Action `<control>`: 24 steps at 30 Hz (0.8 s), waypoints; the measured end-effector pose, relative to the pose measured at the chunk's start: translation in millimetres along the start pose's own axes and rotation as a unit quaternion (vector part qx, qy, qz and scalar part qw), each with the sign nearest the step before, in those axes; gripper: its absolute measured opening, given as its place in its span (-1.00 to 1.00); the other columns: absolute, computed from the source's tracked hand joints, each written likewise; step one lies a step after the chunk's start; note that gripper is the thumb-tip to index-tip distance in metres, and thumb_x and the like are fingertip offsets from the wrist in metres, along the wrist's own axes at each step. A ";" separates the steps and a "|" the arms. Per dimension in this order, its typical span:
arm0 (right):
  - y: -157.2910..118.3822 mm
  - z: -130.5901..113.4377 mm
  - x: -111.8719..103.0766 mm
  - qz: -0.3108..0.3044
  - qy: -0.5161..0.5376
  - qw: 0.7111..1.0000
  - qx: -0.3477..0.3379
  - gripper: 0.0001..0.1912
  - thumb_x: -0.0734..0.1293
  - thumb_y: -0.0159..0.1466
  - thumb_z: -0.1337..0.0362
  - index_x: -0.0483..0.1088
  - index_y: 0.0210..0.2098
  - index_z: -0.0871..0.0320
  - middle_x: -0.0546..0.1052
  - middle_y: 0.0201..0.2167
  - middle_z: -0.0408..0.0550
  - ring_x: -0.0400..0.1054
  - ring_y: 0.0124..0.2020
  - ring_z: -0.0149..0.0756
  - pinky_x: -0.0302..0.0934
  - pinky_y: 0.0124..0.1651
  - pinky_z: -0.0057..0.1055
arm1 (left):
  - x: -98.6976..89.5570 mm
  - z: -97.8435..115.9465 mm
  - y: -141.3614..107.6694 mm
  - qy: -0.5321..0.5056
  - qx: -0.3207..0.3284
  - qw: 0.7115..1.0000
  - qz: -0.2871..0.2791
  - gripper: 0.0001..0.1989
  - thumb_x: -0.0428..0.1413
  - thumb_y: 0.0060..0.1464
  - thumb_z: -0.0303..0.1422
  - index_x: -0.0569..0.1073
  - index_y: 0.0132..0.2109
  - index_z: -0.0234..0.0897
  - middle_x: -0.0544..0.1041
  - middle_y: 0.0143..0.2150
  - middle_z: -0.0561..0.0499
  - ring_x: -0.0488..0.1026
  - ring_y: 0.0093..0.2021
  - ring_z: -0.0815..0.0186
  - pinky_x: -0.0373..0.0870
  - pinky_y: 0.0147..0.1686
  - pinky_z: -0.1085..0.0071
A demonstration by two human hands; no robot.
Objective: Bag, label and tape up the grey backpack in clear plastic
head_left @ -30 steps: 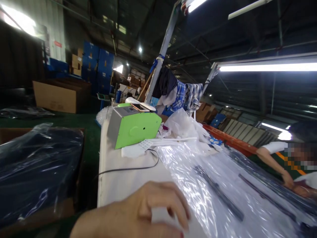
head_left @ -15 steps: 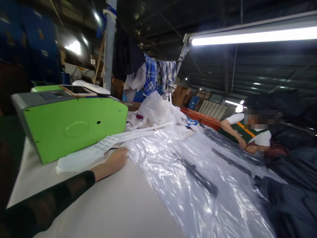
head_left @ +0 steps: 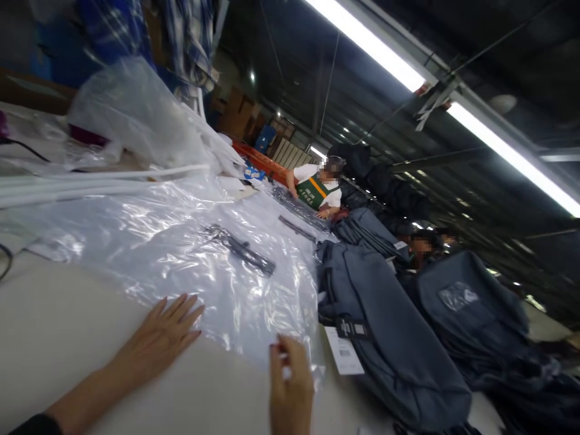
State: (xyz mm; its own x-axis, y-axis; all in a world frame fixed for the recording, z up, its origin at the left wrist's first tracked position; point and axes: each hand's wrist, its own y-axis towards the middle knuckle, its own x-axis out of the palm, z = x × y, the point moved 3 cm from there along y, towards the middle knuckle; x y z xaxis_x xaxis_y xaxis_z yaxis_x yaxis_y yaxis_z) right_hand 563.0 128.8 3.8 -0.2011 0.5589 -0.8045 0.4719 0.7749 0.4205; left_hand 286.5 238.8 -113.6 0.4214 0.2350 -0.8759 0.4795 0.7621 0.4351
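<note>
A large clear plastic sheet or bag (head_left: 181, 235) lies spread over the pale table. My left hand (head_left: 158, 338) rests flat on its near edge, fingers apart. Close to the near right corner of the plastic is my right hand (head_left: 292, 383), with fingers curled and thumb and index tips close together. Whether the plastic edge is between them is too blurred to tell. A dark narrow strip (head_left: 249, 254) sits on the plastic. Just right of my right hand lies a dark blue-grey bag (head_left: 385, 326) with a black tag and a white label (head_left: 344, 353).
More dark bags (head_left: 471, 308) are heaped at the right. Crumpled translucent plastic (head_left: 136, 121) and white strips (head_left: 104, 181) lie at the back left. Across the table, a person in a green apron (head_left: 312, 190) works with both hands low over dark plastic-covered material.
The view has swung right, so the green machine is out of frame and the dark bags show fully. My left hand now lies flat on the plastic; my right hand has come into view.
</note>
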 end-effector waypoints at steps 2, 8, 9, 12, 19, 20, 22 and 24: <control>31.7 19.7 -19.4 -0.008 -0.091 0.996 0.018 -0.74 0.23 0.34 0.22 0.46 -0.15 0.26 0.48 -0.03 0.06 0.40 -0.08 -0.32 0.27 0.05 -0.28 | -4.8 2.5 -1.3 0.001 -0.001 1.000 0.023 -0.59 -0.12 0.21 -0.32 0.48 0.10 -0.21 0.40 0.18 -0.15 0.26 0.22 -0.04 0.07 0.19 -0.10; 90.0 86.1 -40.1 -0.070 -0.289 0.949 0.101 -0.51 0.30 0.24 0.25 0.31 0.10 0.42 0.40 0.02 0.37 0.32 0.04 0.16 0.20 0.04 0.08 | -21.0 12.2 -2.0 -0.026 -0.009 0.997 0.074 -0.51 -0.27 0.31 -0.34 0.56 -0.05 -0.22 0.48 0.10 -0.08 0.28 0.20 -0.02 0.03 0.20 -0.05; 93.0 90.2 -35.9 -0.077 -0.310 0.943 0.095 -0.47 0.31 0.23 0.23 0.28 0.13 0.41 0.37 0.06 0.37 0.29 0.08 0.16 0.15 0.08 0.11 | -20.4 12.0 -1.7 -0.020 -0.001 0.997 0.071 -0.50 -0.29 0.31 -0.38 0.57 -0.05 -0.20 0.48 0.10 -0.06 0.29 0.19 -0.01 0.05 0.19 -0.05; 99.4 88.8 -19.6 -0.079 -0.370 0.923 0.064 -0.40 0.30 0.20 0.26 0.21 0.19 0.39 0.25 0.18 0.40 0.12 0.21 0.23 -0.07 0.18 0.21 | -13.7 6.6 -1.1 0.005 0.016 0.998 0.055 -0.52 -0.26 0.27 -0.39 0.55 -0.03 -0.18 0.48 0.10 -0.06 0.35 0.15 -0.02 0.12 0.14 -0.06; 122.9 70.9 7.0 -0.111 -0.465 0.878 -0.022 -0.43 0.17 0.20 0.50 0.12 0.18 0.67 0.36 0.04 0.55 0.12 0.21 0.27 -0.44 0.28 0.19 | 3.6 -8.0 -2.9 -0.013 0.016 0.997 0.074 -0.57 -0.08 0.07 -0.28 0.50 0.05 -0.04 0.46 0.12 0.06 0.37 0.14 0.01 0.04 0.21 0.01; 126.8 71.3 9.4 -0.123 -0.469 0.874 -0.021 -0.45 0.16 0.21 0.51 0.12 0.18 0.67 0.39 0.01 0.52 0.20 0.16 0.23 -0.41 0.29 0.19 | 3.8 -8.3 -2.8 -0.025 0.013 0.996 0.087 -0.57 -0.05 0.05 -0.27 0.50 0.05 -0.01 0.47 0.11 0.10 0.39 0.13 0.03 0.00 0.23 0.06; 135.3 74.3 11.2 -0.148 -0.470 0.870 -0.007 -0.54 0.15 0.27 0.52 0.21 0.15 0.57 0.47 -0.06 0.36 0.36 0.02 0.08 -0.19 0.26 0.19 | 2.3 -7.4 -2.0 -0.036 0.009 0.994 0.107 -0.57 -0.01 0.01 -0.26 0.51 0.02 0.01 0.49 0.09 0.13 0.41 0.10 0.03 -0.06 0.25 0.12; 145.1 78.6 7.8 -0.175 -0.455 0.873 0.005 -0.70 0.18 0.33 0.45 0.36 0.03 0.36 0.52 -0.10 0.13 0.41 -0.06 -0.12 0.11 0.16 0.07 | -0.2 -5.7 -0.8 -0.030 0.000 0.995 0.099 -0.57 0.01 -0.01 -0.25 0.51 0.03 -0.01 0.48 0.10 0.11 0.41 0.10 0.03 -0.05 0.24 0.13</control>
State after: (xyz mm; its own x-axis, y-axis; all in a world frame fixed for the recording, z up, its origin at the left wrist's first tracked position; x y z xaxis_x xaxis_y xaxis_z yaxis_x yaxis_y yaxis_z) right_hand 697.3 222.4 25.6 0.4298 -0.1804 -0.8847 0.5260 0.8464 0.0830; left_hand 281.6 241.6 -115.0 0.5533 0.3435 -0.7589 0.3825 0.7046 0.5978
